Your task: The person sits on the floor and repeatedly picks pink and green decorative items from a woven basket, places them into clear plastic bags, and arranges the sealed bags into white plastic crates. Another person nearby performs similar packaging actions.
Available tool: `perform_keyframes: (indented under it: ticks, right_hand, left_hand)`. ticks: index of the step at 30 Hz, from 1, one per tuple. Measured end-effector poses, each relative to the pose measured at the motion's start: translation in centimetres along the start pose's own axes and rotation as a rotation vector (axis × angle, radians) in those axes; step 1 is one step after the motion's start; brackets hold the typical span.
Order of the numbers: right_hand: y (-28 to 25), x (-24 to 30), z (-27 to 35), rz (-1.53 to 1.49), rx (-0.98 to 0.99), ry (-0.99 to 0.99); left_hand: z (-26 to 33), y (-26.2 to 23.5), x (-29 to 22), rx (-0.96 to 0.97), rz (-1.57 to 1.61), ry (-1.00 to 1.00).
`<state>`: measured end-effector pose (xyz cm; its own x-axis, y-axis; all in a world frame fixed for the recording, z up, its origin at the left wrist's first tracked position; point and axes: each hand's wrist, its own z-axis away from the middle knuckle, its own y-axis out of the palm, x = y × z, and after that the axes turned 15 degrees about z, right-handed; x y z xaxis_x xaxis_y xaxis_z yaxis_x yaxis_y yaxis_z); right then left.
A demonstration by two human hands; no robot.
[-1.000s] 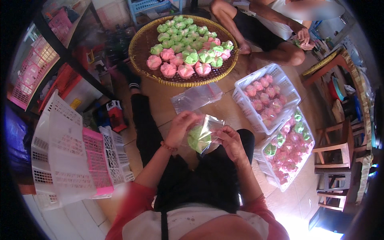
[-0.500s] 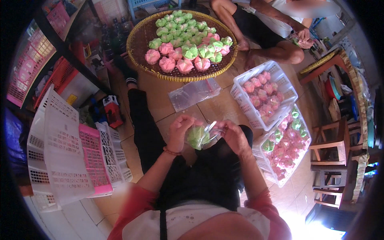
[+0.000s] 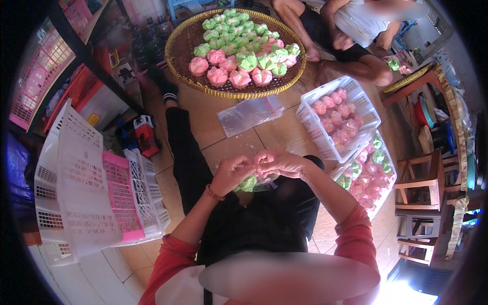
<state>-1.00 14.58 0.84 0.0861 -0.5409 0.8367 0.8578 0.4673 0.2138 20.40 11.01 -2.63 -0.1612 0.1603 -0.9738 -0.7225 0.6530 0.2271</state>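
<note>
Between my legs, a green steamed cupcake (image 3: pixel 247 184) in a clear plastic bag (image 3: pixel 265 186) is partly covered by my fingers. My left hand (image 3: pixel 231 174), with a beaded bracelet at the wrist, is closed in a pinch on the bag just above the cake. Fingertips of my right hand (image 3: pixel 281 163) meet those of the left and pinch the same bag's top; the exact grip is hidden. Ahead on the tiled floor lies a stack of flat clear plastic bags (image 3: pixel 250 116).
A round woven tray (image 3: pixel 178 76) with green and pink cupcakes sits at the far side. To the right stand two white crates (image 3: pixel 316 141) of bagged cupcakes. White and pink crates (image 3: pixel 122 198) are at the left. Another person (image 3: pixel 358 25) sits at the far right.
My hands have come together over the cupcake, the right one moving left to meet the left. The other person's hand has shifted away from the bagged cupcakes at the far right.
</note>
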Motion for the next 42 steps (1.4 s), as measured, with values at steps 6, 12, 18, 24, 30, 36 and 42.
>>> perform_keyframes:
  ticks: [6, 12, 18, 24, 30, 36, 42]
  right_hand:
    - [0.5, -0.7, -1.5, -0.107, 0.064, -0.063]
    - [0.6, 3.8, 0.9, -0.178, -0.247, -0.391]
    - [-4.6, 0.9, 1.2, -0.58, -0.078, -0.871]
    - [-5.6, -14.1, -7.5, 0.246, -0.634, -0.162]
    - [-0.7, -9.9, -11.2, 0.805, -0.944, -0.316]
    - [5.4, -0.7, -12.5, 0.093, -0.366, -0.208]
    - [8.5, -2.2, -15.9, -0.196, -0.338, -0.316]
  left_hand:
    - [0.8, -0.4, 0.5, -0.07, -0.163, 0.039]
    - [0.3, -1.5, 1.0, -0.433, 0.532, 0.038]
    - [0.5, -6.6, 1.1, -0.755, 0.828, 0.146]
    - [1.2, -7.7, 1.0, -0.798, 0.694, 0.183]
    - [1.8, -8.8, 1.6, -0.825, 0.575, 0.227]
    - [2.4, -10.3, 2.4, -0.833, 0.559, 0.34]
    - [5.8, -13.0, 2.3, -0.963, 0.421, 0.346]
